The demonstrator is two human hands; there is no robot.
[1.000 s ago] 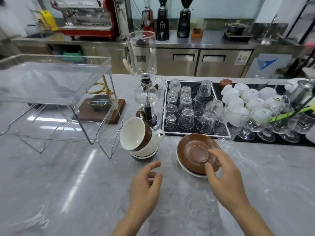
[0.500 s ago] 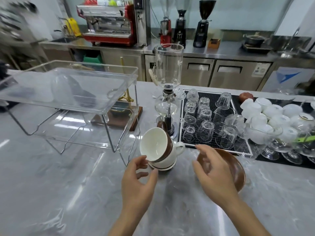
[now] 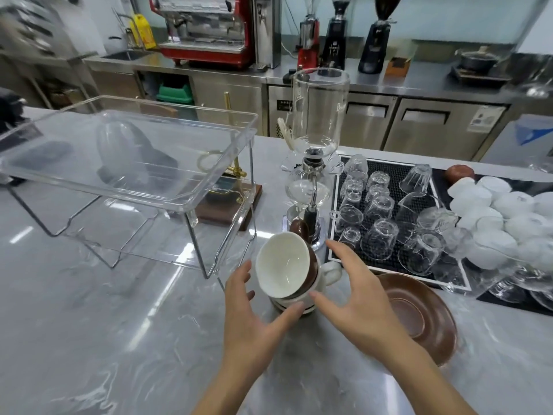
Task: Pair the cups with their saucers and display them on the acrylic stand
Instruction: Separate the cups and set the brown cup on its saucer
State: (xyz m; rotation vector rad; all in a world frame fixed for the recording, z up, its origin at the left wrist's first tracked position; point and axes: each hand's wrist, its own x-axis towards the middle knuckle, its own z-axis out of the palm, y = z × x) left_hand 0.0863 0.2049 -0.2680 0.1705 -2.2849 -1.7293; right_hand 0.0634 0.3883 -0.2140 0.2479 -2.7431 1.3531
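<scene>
A brown cup with a white inside [image 3: 284, 265] lies tilted on top of a white cup [image 3: 324, 275], stacked on the grey marble counter. My left hand [image 3: 251, 319] is open just left of the stack, fingers spread. My right hand [image 3: 356, 298] is open on the right side of the stack, thumb near its base. Neither hand grips a cup. A brown saucer [image 3: 425, 313] rests on a white one behind my right wrist. The clear acrylic stand [image 3: 125, 163] stands at the left, with nothing on its top shelf.
A glass siphon coffee maker [image 3: 314, 163] stands right behind the cups. A black mat with several upturned glasses [image 3: 386, 217] lies to the right, with white cups [image 3: 493, 211] beyond. A wooden base with a brass fitting [image 3: 230, 205] sits behind the stand.
My right hand left the brown saucer and moved left to the cup stack. My left hand rose toward the stack's left side. The view shifted closer to the counter.
</scene>
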